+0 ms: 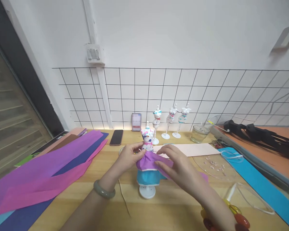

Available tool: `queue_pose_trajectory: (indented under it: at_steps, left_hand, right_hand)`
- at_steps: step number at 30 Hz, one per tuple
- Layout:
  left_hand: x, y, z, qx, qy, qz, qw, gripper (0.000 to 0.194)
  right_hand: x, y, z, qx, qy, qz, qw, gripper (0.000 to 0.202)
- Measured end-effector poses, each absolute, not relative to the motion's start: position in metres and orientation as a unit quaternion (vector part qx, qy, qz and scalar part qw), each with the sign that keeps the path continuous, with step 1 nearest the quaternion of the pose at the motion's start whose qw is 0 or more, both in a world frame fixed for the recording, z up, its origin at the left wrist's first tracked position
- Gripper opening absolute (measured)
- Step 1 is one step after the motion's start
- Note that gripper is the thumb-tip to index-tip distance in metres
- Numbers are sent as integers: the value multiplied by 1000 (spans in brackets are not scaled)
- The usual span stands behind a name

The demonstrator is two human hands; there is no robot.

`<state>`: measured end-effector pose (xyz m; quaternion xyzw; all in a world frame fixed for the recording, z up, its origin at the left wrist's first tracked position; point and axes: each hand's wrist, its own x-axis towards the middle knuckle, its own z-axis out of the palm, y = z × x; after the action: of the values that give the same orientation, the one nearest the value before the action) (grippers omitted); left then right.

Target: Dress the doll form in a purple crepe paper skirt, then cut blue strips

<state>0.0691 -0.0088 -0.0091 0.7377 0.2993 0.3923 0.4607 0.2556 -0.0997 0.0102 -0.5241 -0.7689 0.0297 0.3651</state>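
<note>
A small dress-form mannequin (148,134) with a pink, blue and white patterned top stands upright on a white round base (147,192). Around its lower part hangs a skirt of blue crepe paper (148,177), with a purple crepe paper strip (148,161) wrapped above it. My left hand (131,156) is closed at the waist, thumb and fingers pinching the purple strip's gathered top edge. The strip runs off to the right through my right hand (175,162), which holds it between thumb and fingers. Its far end shows beyond my right wrist.
Three more mannequins (172,118) stand behind, near the wall grid. Crepe paper sheets (69,160) and a phone (116,137) lie left. At right are a glass (199,133), small beads (215,165), a blue paper strip (257,179) and yellow-handled scissors (234,209).
</note>
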Motion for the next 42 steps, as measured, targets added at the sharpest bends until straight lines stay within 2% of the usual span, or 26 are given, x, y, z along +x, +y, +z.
queue_pose_trajectory:
  at_steps: [4, 7, 9, 13, 18, 23, 26, 29, 32, 36, 39, 42]
  left_hand:
    - [69, -11, -8, 736, 309, 400, 451, 33]
    - [70, -12, -7, 740, 317, 393, 445, 32]
    - [70, -12, -8, 742, 313, 392, 444, 31]
    - [70, -8, -13, 737, 313, 403, 443, 29]
    - [68, -4, -15, 740, 318, 411, 426, 27]
    - [65, -3, -12, 736, 322, 433, 408, 28]
    - [63, -3, -10, 739, 298, 418, 436, 29]
    - [63, -4, -8, 750, 293, 400, 438, 31]
    - [63, -4, -9, 762, 305, 387, 421, 30]
    - [63, -2, -12, 759, 314, 391, 416, 29]
    - [64, -2, -15, 750, 303, 399, 431, 32]
    - [66, -4, -15, 744, 292, 400, 448, 37]
  right_hand:
    - [238, -105, 8, -472, -825, -52, 306, 23]
    - [228, -101, -2, -446, -835, -159, 279, 8]
    - [224, -97, -8, -419, -840, -207, 277, 15]
    - [220, -93, -18, -365, -853, -238, 286, 25]
    - [216, -93, -26, -342, -874, -236, 254, 28]
    - [219, -94, -20, -352, -885, -162, 257, 16]
    - [231, -92, -12, -385, -851, -105, 341, 20]
    - [247, -85, -8, -476, -778, -26, 409, 21]
    - [257, -80, -7, -545, -728, 96, 404, 25]
    - [259, -79, -3, -551, -703, 245, 378, 27]
    - [257, -80, -1, -536, -697, 281, 386, 25]
    - [257, -79, -1, -522, -702, 268, 405, 19]
